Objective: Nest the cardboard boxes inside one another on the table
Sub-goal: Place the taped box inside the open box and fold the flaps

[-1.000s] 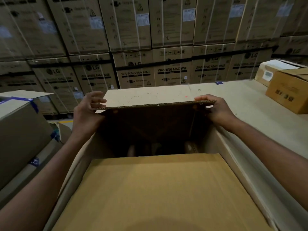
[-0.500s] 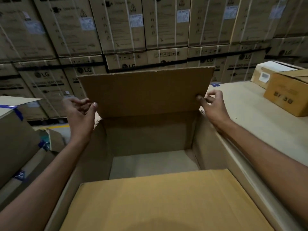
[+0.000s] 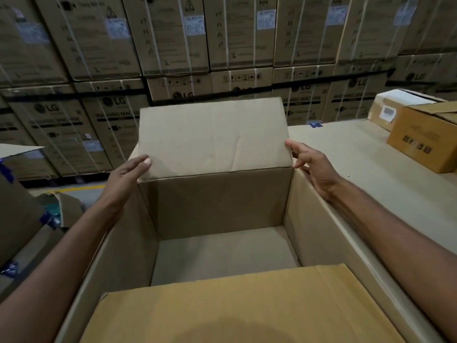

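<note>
I see one large cardboard box [image 3: 217, 201] open in front of me, alongside the table [image 3: 351, 159]. Its far flap [image 3: 212, 137] stands upright and its near flap [image 3: 235, 305] is folded in. My left hand [image 3: 126, 174] and right hand [image 3: 314, 167] touch the far flap's side edges with straight fingers, gripping nothing. Two more sit on the table: a brown box [image 3: 427, 137] and a white-labelled box [image 3: 395, 105]. The stacked cartons [image 3: 116, 115] behind read "LG" and "WASHING MACHINE".

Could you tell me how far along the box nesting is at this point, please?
Done: the big box stands open, its far flap upright. In hand: left hand and right hand touch that flap's lower corners. Left: its visible floor is bare; the smaller boxes sit on the table.
</note>
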Available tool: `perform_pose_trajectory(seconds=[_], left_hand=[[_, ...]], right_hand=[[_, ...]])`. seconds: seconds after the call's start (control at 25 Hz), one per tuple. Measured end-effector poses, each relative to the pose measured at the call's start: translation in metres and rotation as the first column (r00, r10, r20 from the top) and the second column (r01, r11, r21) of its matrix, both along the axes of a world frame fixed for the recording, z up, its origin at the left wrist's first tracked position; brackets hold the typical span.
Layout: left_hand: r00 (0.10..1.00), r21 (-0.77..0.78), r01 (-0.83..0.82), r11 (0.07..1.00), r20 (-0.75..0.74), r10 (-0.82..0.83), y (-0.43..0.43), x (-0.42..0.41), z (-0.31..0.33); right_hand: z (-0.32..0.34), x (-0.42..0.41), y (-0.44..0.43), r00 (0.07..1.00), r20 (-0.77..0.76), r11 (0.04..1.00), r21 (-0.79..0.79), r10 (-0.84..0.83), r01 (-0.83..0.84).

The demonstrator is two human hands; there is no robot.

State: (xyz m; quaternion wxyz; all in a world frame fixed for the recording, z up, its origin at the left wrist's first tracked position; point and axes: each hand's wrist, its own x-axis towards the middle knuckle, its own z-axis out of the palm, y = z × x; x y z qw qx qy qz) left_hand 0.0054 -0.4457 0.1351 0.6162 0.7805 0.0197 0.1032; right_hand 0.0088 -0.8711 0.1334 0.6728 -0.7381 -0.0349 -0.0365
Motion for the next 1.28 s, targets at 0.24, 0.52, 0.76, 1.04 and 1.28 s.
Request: perform_pose_trajectory(seconds=[0.24, 0.52, 0.76, 1.04, 1.28], left_hand=[[0.994, 0.109, -0.015, 0.994, -0.111, 0.027, -0.001, -0.004, 0.001], [0.996, 0.482, -0.017, 0.876, -0.066, 0.056, -0.013, -0.016, 0.002], [0.986, 0.417, 0.049, 0.908, 0.124, -0.110, -0.030, -0.061, 0.021], [0.605, 0.327, 0.718, 0.614, -0.730, -0.319, -0.041, -0.128, 0.023], [0.643, 0.343, 0.683, 0.645, -0.702, -0.306, -0.040, -0.176, 0.059]], right_hand=[[-0.002, 0.006, 0.003, 0.991, -0.107, 0.988, -0.144, -0.078, 0.062], [-0.009, 0.010, 0.008, 0.975, -0.080, 0.905, -0.394, -0.207, 0.159], [0.020, -0.065, 0.018, 0.981, 0.141, 0.969, -0.192, -0.130, 0.156], [0.037, -0.153, 0.032, 0.777, -0.536, 0.715, -0.396, 0.329, -0.576], [0.068, -0.183, 0.033, 0.767, -0.586, 0.726, -0.405, 0.260, -0.556]])
